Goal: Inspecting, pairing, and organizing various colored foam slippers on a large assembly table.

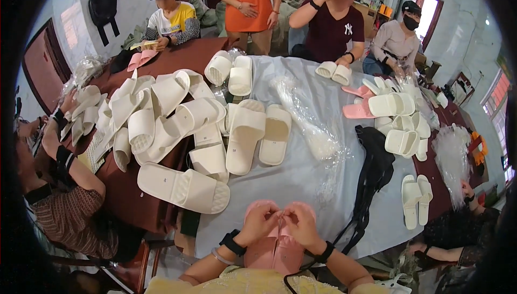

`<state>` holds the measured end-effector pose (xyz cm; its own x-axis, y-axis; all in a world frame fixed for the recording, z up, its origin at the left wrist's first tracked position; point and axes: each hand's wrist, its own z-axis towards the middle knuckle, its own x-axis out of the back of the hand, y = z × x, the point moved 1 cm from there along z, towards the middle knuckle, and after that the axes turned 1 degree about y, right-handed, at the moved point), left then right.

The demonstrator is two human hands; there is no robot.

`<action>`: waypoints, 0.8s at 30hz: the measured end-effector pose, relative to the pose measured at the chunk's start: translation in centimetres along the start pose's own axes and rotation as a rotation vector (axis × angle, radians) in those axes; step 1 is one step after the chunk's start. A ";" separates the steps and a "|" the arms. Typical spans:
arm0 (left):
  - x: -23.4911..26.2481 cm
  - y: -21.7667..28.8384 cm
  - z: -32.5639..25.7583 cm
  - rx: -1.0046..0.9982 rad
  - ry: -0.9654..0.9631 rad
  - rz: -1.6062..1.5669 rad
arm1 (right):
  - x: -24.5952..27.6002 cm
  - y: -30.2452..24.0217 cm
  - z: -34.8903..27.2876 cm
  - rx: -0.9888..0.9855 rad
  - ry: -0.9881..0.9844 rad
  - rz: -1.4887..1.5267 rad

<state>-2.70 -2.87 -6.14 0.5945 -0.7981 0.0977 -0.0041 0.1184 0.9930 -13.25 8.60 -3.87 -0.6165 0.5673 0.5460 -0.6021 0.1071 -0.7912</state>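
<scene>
A pair of pink slippers lies close to me at the table's near edge, soles together. My left hand and my right hand both rest on top of the pair, fingers curled and pinching at something small between them, which I cannot make out. Each wrist wears a black band.
A heap of white slippers covers the table's left and middle, with one large white slipper nearest. Clear plastic bags and a black strap bag lie to my right. Several people sit or stand around the table.
</scene>
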 end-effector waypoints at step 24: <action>0.0 -0.8 0.0 0.104 -0.050 -0.042 | -0.2 1.0 -0.1 0.097 0.048 -0.159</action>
<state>-2.70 -2.99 -6.92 0.5549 -0.8300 0.0562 -0.0651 0.0240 0.9976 -13.67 8.72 -4.82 -0.4866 0.5880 0.6461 -0.7373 0.1203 -0.6647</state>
